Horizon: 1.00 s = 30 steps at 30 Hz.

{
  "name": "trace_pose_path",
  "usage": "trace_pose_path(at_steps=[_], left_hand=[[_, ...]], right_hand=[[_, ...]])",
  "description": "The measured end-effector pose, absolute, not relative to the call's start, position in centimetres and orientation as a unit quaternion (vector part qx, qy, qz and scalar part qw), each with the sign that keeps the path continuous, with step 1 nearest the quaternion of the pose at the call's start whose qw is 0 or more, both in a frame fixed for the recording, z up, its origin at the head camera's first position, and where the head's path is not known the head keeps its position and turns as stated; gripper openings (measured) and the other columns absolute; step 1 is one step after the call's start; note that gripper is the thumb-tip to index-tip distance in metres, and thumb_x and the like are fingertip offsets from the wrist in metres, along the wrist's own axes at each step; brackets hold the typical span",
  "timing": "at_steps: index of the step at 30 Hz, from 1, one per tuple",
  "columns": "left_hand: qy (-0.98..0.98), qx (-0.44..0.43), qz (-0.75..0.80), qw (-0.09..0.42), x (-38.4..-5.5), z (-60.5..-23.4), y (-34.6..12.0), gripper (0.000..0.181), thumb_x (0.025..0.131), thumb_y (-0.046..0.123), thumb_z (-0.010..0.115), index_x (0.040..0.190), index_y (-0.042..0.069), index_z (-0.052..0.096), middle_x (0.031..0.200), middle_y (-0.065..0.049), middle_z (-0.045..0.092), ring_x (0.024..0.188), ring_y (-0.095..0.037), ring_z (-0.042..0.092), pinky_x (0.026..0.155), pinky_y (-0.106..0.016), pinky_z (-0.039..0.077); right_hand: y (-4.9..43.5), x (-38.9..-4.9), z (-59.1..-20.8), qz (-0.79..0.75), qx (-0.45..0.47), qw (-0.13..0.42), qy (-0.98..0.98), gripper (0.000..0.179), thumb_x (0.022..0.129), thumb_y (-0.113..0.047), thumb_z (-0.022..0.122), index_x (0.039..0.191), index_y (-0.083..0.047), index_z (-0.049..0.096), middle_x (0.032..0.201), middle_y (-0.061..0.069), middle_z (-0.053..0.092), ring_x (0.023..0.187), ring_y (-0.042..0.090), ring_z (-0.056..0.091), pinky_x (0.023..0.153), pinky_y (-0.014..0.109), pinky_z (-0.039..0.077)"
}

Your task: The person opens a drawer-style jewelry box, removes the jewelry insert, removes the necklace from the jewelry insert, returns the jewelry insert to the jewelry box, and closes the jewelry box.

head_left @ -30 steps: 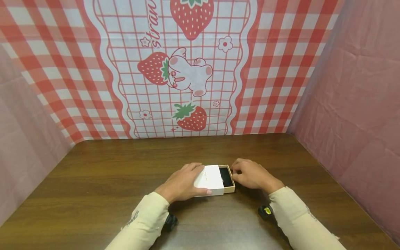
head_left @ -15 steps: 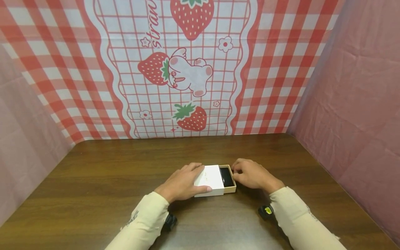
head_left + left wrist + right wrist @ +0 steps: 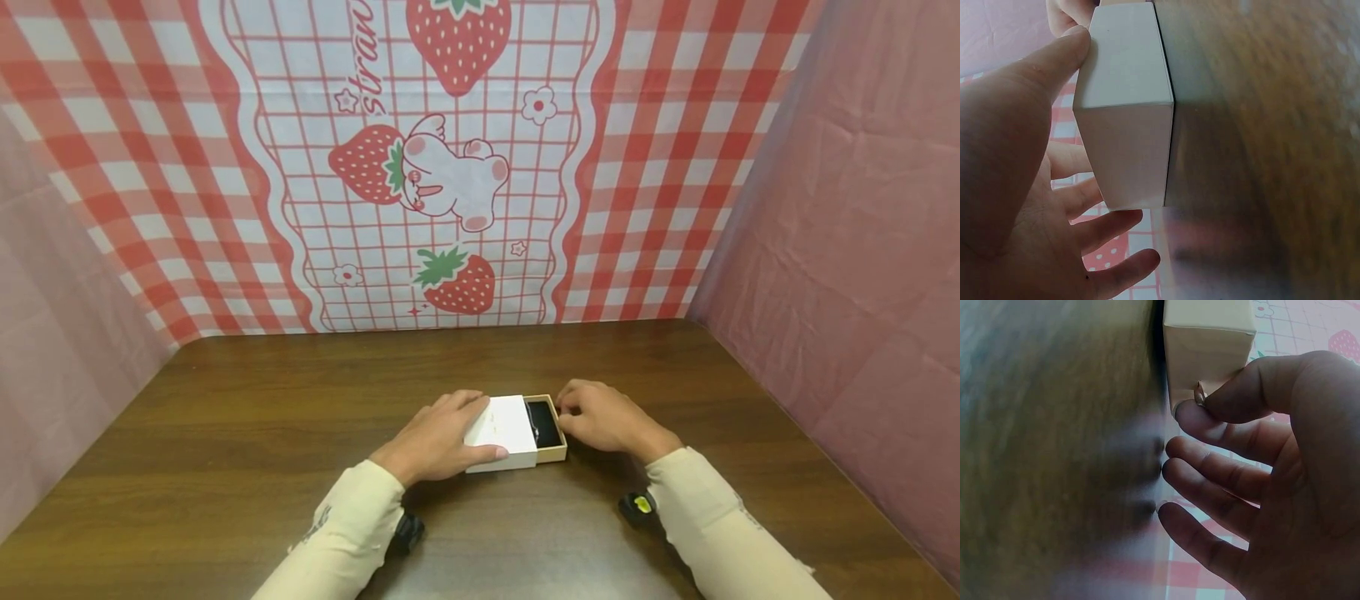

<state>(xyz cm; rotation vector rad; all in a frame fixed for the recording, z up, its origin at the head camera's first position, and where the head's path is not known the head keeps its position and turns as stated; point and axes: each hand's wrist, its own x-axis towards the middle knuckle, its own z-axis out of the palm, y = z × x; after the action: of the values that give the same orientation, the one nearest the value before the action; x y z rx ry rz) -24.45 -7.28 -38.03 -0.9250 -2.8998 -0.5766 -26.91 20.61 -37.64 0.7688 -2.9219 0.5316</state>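
Observation:
A small white drawer-style gift box sits on the table. My left hand (image 3: 438, 437) holds its white outer sleeve (image 3: 504, 427), thumb on the near side and fingers toward the far side. The cream inner drawer (image 3: 552, 456) sticks partly out on the right. Inside it a black insert (image 3: 547, 423) shows, with a thin silvery object (image 3: 536, 432) partly hidden by the sleeve; its kind is too small to tell. My right hand (image 3: 611, 421) is at the drawer's end. In the right wrist view, thumb and index finger pinch a small pull tab (image 3: 1199, 394) there.
The box rests on a brown wood-grain table (image 3: 300, 392). A red-and-white checked strawberry cloth (image 3: 465, 192) hangs behind. Pink cloth (image 3: 847, 292) closes off the right side, and another pale pink cloth (image 3: 67, 333) hangs on the left.
The drawer has slid slightly to the right out of the sleeve, showing more of the black insert and silvery object. The left thumb has shifted up a little. Over the last half second little differs.

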Motion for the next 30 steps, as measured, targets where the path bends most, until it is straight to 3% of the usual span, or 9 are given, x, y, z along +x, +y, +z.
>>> trace_pose_path(at_steps=[30], left_hand=[[-0.933, -0.300, -0.197, 0.010, -24.50, -38.12, -7.34, 0.086, 0.090, 0.062, 0.062, 0.151, 0.005, 0.043, 0.151, -0.011, 0.044, 0.135, -0.030, 0.045, 0.106, -0.048, 0.040]], right_hand=[[20.61, -26.97, -37.38, 0.153, 0.238, 0.047, -0.958, 0.017, 0.089, -0.020, 0.063, 0.090, -0.010, 0.077, 0.108, 0.005, 0.068, 0.100, 0.028, 0.065, 0.087, 0.048, 0.051]])
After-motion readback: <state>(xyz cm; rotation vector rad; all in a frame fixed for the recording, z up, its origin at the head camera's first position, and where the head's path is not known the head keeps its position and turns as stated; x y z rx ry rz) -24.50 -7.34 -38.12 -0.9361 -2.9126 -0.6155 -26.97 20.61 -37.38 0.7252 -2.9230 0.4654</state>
